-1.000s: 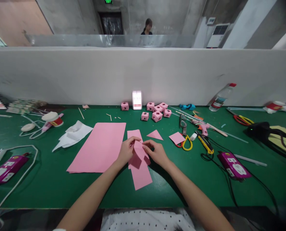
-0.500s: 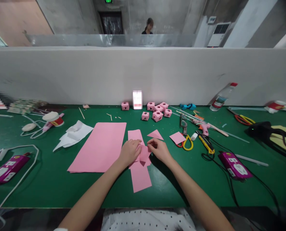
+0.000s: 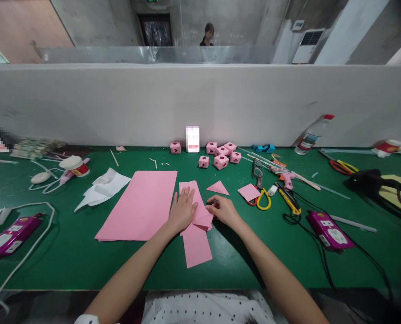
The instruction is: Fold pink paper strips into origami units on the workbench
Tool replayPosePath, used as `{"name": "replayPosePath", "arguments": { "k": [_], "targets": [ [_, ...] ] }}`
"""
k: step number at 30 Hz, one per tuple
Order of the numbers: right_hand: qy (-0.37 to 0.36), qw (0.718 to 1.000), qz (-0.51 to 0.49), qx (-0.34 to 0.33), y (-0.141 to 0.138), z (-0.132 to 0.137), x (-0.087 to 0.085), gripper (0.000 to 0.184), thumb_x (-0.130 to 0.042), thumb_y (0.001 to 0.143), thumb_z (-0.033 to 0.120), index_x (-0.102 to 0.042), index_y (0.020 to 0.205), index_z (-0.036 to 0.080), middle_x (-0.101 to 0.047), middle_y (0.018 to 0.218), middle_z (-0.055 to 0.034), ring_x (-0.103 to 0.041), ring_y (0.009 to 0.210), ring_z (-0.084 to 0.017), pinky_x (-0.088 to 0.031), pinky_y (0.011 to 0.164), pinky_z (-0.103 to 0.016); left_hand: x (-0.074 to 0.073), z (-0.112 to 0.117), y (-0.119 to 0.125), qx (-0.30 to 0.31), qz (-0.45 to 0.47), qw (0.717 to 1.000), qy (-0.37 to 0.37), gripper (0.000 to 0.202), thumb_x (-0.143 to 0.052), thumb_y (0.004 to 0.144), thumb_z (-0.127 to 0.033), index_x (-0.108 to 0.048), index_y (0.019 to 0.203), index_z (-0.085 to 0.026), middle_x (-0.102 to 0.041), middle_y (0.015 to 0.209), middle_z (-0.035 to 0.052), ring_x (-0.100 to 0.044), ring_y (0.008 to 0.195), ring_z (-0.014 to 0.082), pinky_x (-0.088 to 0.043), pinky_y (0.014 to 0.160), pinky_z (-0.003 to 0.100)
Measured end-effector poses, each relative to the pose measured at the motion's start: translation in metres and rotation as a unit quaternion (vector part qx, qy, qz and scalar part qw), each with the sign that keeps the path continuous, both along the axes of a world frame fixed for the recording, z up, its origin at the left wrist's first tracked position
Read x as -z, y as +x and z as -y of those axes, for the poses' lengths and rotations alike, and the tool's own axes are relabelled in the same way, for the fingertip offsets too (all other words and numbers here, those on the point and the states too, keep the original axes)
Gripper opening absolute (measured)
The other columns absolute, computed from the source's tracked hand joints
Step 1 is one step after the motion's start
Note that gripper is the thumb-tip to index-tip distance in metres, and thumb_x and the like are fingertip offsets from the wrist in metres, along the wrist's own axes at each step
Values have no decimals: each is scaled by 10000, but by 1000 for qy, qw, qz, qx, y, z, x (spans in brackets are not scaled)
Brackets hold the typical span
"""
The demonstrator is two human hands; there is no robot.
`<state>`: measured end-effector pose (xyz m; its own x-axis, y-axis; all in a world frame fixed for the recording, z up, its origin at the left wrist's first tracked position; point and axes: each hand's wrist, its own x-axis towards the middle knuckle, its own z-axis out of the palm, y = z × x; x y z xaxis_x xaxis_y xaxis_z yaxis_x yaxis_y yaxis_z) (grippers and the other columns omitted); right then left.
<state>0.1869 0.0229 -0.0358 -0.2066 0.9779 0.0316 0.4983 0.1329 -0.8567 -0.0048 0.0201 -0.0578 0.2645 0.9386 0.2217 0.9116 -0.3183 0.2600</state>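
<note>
The pink paper strips [image 3: 198, 252] lie on the green table [image 3: 241, 270], a little below the middle of the frame. They lie partly on top of each other, and the left hand [image 3: 183, 209] rests flat over them. Its fingers are straight and a little apart, pointing to the top of the frame, and its thumb sticks out to the right. The palm hides part of the paper.

The right hand [image 3: 224, 210] is at the right edge of the strips. Its fingers are curled, with the thumb and pointing finger close together by the paper's edge. I cannot tell if they pinch it.

A big pink sheet [image 3: 143, 202] lies just left of the left hand. Above the right hand is a pink triangle [image 3: 218, 188], and more to the right a pink square [image 3: 248, 192] covers part of some scissors [image 3: 263, 201].

At the left of the frame, a paper cup [image 3: 75, 166] has a white lid on, so I cannot see inside. At the upper right, a clear bottle [image 3: 310, 138] with a red cap leans on the pale wall [image 3: 136, 103]. I cannot tell what is in it. Little pink boxes [image 3: 221, 162] with dark holes sit near the middle, below the wall.
</note>
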Motion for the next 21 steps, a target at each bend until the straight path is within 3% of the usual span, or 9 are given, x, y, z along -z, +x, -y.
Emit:
{"name": "replayPosePath", "arguments": {
  "k": [5,13,21],
  "targets": [
    [30,999,34,-2,0,0,0,73,-651,745,237,-650,807,198,-617,550,34,-561,457,-124,-372,430,-215,-1,0,2,-34,-2,999,-2,559,-320,949,-425,-352,1442,-163,-273,1537,156,-193,1434,325,-140,1126,592],
    [44,994,96,-19,-1,1,-6,61,-633,754,200,-662,807,194,-644,604,12,-591,551,-141,-375,523,-232,-2,1,5,-43,-19,999,14,512,-307,956,-410,-371,1442,-260,-296,1534,127,-215,1424,339,-157,1100,626],
    [-4,994,108,-36,4,3,-9,100,-628,778,234,-649,866,192,-629,598,25,-575,534,-127,-376,526,-220,-6,1,7,-57,-60,997,-7,529,-266,966,-429,-330,1462,-257,-250,1556,102,-177,1440,312,-158,1126,587]
  ]
}}
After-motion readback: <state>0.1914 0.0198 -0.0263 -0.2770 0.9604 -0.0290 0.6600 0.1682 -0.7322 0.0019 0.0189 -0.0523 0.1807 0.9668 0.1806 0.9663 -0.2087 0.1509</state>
